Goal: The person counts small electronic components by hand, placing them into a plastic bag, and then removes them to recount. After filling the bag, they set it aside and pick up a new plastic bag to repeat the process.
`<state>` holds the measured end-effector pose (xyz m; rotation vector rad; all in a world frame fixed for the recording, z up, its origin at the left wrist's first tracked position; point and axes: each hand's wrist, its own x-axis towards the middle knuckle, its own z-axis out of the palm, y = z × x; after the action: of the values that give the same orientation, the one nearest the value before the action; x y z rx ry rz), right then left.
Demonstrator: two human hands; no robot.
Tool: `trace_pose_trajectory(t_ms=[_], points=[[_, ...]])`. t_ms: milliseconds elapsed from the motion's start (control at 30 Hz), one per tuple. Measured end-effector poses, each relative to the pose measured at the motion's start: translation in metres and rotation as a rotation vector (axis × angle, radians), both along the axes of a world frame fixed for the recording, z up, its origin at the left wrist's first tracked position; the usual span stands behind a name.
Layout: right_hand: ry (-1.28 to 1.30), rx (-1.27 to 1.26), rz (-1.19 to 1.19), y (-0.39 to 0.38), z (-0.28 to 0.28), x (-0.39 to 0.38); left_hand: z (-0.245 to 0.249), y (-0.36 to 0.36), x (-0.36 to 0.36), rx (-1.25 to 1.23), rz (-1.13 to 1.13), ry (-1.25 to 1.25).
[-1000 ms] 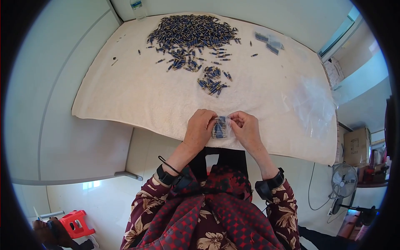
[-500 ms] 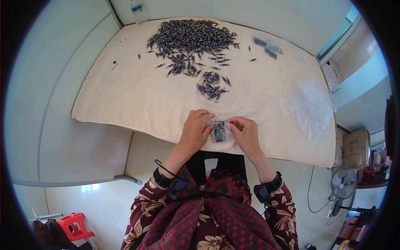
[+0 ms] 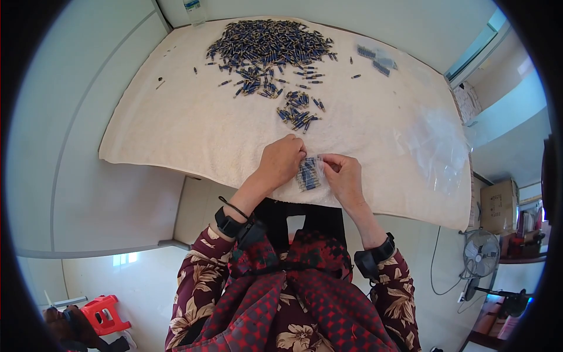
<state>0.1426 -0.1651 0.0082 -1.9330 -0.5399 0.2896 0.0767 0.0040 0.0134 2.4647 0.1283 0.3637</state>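
Note:
A small clear plastic bag (image 3: 308, 174) holds a bundle of blue-and-brass cylindrical pieces, near the front edge of the cloth-covered table. My left hand (image 3: 282, 159) is closed at the bag's upper left, its fingertips pinching the edge. On the other side, my right hand (image 3: 343, 178) pinches the bag's upper right corner between thumb and finger. Just beyond my hands lies a small cluster of loose blue-and-brass pieces (image 3: 298, 114). A large heap of the same pieces (image 3: 270, 44) covers the far middle of the table.
Filled bags (image 3: 377, 59) lie at the far right. Flat clear plastic bags (image 3: 437, 152) are spread on the right of the cream cloth (image 3: 193, 129). A bottle (image 3: 194, 12) stands at the back left corner. A fan (image 3: 481, 253) stands on the floor at right.
My left hand has moved up and away from me to the bag's top edge. The bag has tilted slightly, while my right hand keeps its pinch on the corner.

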Motion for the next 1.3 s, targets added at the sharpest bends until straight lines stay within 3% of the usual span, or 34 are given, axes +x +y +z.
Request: trace_pose_trajectory(t_ms=[433, 667, 833, 933, 1067, 1300], points=[[0.022, 0.008, -0.021, 0.000, 0.001, -0.005, 0.003, 0.003, 0.006, 0.077, -0.052, 0.083], [-0.268, -0.014, 0.032, 0.001, -0.001, -0.008, 0.000, 0.007, 0.006, 0.080, -0.102, 0.051], [-0.043, -0.017, 0.042, -0.003, 0.000, -0.010, 0.001, 0.006, 0.004, 0.059, -0.099, 0.096], [0.021, 0.177, 0.045, -0.001, 0.000, -0.012, 0.001, 0.007, 0.005, 0.059, -0.099, 0.081], [-0.044, 0.043, 0.047, -0.002, 0.009, -0.014, -0.003, 0.008, 0.004, 0.029, -0.110, 0.005], [-0.057, 0.180, -0.018, -0.007, -0.001, -0.015, 0.005, 0.017, -0.020, -0.364, -0.077, -0.076]])
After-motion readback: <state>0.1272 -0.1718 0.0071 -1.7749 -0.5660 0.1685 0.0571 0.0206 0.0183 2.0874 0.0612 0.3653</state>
